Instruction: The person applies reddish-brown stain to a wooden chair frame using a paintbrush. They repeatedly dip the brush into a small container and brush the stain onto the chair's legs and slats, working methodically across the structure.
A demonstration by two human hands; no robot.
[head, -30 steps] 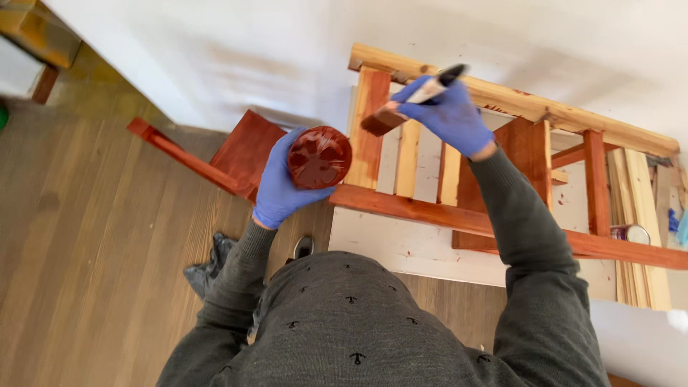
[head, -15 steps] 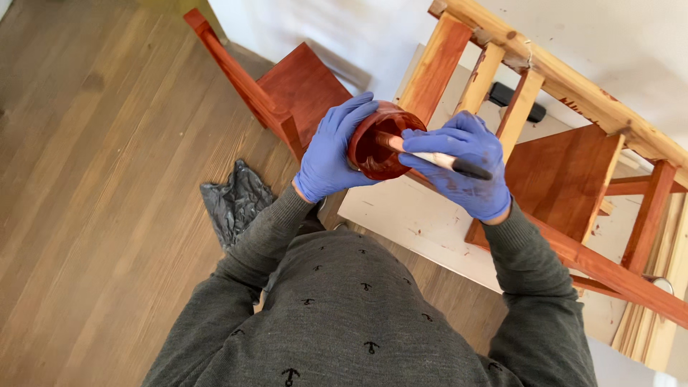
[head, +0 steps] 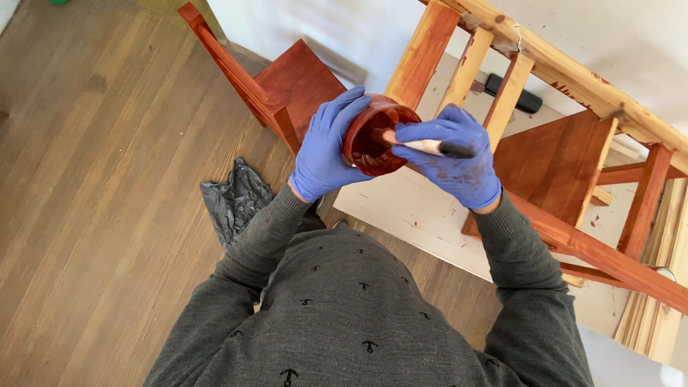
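**Brush dipped in stain cup, chair partly coated**

Clasped around small reddish-brown cup by left hand in blue glove, fingers wrapped on side, cup tilted toward chest. Pinched in right hand, also gloved and stain-smeared, thin brush: pale handle with dark end pointing right, working tip down inside cup mouth. Both held mid-air over wooden chair frame, above pale drop sheet on floor.

Progress, judged from colour: seat panel and lower rails of near chair already red-brown; top rail and upright slats bare pale wood, apart from a few drips. Likely about half coated, back and slats left. Second chair at upper left looks fully stained, standing on wood floor.

Crumpled dark plastic bag lying on floor by left elbow. Small black object on sheet behind slats, kind unclear. Pale boards stacked at right edge.
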